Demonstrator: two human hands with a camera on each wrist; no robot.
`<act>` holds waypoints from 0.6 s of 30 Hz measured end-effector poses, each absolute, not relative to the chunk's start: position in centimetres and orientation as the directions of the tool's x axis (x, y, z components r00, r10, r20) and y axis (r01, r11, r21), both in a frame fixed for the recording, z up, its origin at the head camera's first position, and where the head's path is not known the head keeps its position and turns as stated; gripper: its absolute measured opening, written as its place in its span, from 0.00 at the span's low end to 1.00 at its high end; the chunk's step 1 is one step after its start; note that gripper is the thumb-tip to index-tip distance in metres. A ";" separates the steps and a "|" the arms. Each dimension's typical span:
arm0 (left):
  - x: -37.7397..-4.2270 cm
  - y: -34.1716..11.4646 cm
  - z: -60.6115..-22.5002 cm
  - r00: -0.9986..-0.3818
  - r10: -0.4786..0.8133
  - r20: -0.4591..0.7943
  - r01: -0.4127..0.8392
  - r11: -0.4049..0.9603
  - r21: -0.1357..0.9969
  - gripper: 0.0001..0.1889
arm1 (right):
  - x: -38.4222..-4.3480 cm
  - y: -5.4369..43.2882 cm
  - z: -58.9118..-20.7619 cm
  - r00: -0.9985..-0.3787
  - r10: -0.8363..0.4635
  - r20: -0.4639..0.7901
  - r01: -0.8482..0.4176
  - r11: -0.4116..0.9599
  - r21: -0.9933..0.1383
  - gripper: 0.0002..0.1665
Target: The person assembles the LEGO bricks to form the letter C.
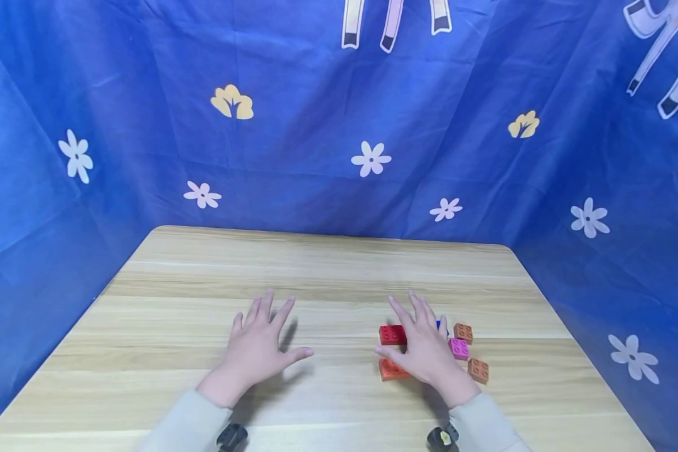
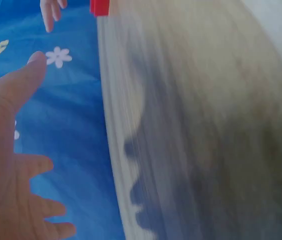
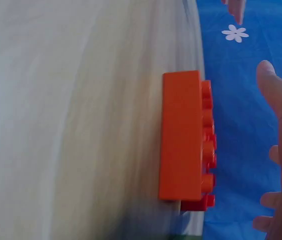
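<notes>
Above the left part of the table hovers my left hand (image 1: 254, 351), fingers spread, holding nothing; in the left wrist view its shadow lies on the wood. My right hand (image 1: 429, 351) hovers with spread fingers over a group of toy building bricks and hides some of them. A red brick (image 1: 392, 334) and an orange brick (image 1: 393, 369) show on its thumb side. Past its fingers are a blue brick (image 1: 442, 328), a pink brick (image 1: 459, 348) and two brown bricks, one farther back (image 1: 463, 333), one nearer (image 1: 478, 370). In the right wrist view the orange brick (image 3: 181, 135) stands studs up.
The light wood table (image 1: 316, 263) fills the lower view. Blue cloth (image 1: 294, 150) with flowers and animal legs hangs behind it and at both sides. A dark band (image 1: 233, 435) sits on the left wrist, another (image 1: 441, 438) on the right.
</notes>
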State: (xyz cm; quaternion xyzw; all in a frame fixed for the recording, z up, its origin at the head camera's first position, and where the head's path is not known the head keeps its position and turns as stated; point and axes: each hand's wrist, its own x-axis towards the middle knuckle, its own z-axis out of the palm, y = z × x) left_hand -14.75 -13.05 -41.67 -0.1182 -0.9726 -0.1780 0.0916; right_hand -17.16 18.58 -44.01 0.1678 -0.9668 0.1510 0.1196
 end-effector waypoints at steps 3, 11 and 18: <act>-14.8 -12.4 -41.9 -0.950 0.220 0.223 0.287 0.896 0.340 0.51 | -17.0 19.0 -44.1 -0.905 -0.318 0.282 -0.389 0.888 -0.245 0.56; -15.0 -10.3 -42.3 -0.926 0.301 0.229 0.368 0.855 0.366 0.51 | -16.7 20.6 -44.3 -0.856 -0.424 0.294 -0.488 0.852 -0.190 0.56; -15.0 -8.2 -42.9 -0.907 0.365 0.210 0.420 0.819 0.390 0.49 | -16.2 22.0 -44.5 -0.836 -0.476 0.273 -0.533 0.823 -0.196 0.55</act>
